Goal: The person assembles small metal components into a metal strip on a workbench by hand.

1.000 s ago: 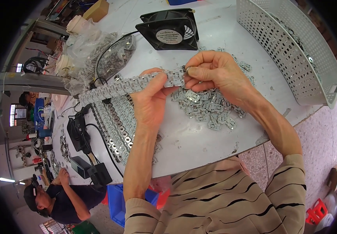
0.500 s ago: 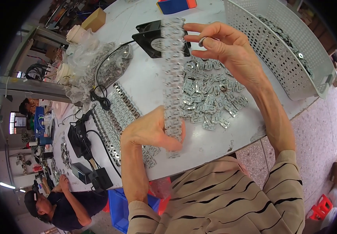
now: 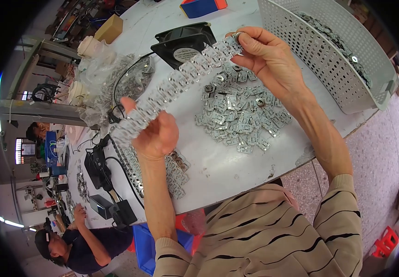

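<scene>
A long row of small silvery metal plates slants through the air above the table, its left end blurred by motion. My right hand pinches the row's upper right end between thumb and fingers. Around the lower left part curls my left hand, its thumb on one edge and its fingers on the other. A loose heap of similar metal plates lies on the table below the right hand. Partly hidden by my left hand and the held row, more neat rows of plates lie side by side.
A black fan stands behind the held row. At right is a white perforated basket with metal parts inside. Clear plastic bags of parts and black cables with power adapters lie left. A co-worker sits lower left.
The row has swung from upright to a slant, its lower end moving left and up with my left hand. My right fingers, spread beside its top before, now pinch its end.
</scene>
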`<state>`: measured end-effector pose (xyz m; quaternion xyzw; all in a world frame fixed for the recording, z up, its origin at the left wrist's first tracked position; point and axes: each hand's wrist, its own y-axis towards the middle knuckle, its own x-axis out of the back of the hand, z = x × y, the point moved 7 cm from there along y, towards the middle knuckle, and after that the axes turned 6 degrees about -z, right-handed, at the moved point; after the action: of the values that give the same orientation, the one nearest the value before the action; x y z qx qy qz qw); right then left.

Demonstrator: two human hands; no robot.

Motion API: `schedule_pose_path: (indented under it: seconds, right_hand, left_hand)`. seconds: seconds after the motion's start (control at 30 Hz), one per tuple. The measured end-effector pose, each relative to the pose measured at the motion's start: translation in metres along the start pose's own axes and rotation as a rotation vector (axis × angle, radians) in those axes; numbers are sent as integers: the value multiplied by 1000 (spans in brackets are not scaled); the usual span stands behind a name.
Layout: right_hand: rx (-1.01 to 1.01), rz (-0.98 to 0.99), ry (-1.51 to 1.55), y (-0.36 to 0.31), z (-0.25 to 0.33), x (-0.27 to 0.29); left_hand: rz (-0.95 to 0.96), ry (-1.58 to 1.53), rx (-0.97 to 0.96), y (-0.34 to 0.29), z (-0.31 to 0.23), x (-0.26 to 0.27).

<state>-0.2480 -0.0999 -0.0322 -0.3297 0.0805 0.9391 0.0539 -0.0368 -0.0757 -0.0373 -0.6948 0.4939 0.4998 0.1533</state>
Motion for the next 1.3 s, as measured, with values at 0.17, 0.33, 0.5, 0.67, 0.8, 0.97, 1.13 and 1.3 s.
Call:
schedule_pose_path:
  seconds: [0.17, 0.33, 0.5, 0.67, 0.8, 0.97, 1.13, 1.3]
  right_hand:
    - [-12, -83, 134, -8, -21, -3]
    - [-98, -2, 68, -37, -44, -28]
    - [-90, 43, -153, -33, -40, -26]
    - [-140, 39, -419, -23, -26, -18]
    - [-242, 101, -447, -30, -37, -22]
    - [-213, 93, -470, -27, -36, -20]
    - [-222, 111, -475, -28, -36, -22]
    - [-195, 117, -503, -28, -35, -23]
  left_hand:
    - [-566, 525, -121, 20, 23, 23]
    - [-742, 783, -471, 37, 40, 2]
    - [-771, 517, -520, 14, 20, 25]
    - [-770, 326, -515, 3, 15, 34]
    - [-792, 372, -532, 1, 14, 33]
    - [-855, 484, -551, -3, 10, 34]
    - [-847, 550, -569, -4, 7, 33]
    - [-885, 585, -575, -1, 11, 28]
